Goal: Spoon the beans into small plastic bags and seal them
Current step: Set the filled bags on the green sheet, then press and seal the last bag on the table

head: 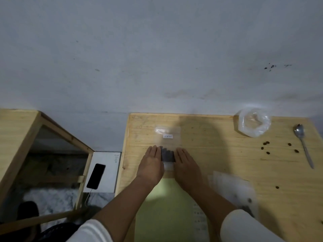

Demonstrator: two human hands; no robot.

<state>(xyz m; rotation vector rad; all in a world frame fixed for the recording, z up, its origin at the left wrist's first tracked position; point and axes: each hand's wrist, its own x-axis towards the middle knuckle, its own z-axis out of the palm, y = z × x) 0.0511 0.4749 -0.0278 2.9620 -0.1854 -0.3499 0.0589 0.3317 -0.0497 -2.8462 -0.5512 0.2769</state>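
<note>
Clear small plastic bag [168,137] of dark beans [167,155] lies on the pale wooden table [218,154], flanked by flat left hand [151,163] and right hand [185,164], where uneven pressing could leave the seal gapped and spill beans.

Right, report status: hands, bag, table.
Left hand and right hand flat, flanking small bag with dark beans. Spoon idle far right. Loose beans scattered on table.
</note>
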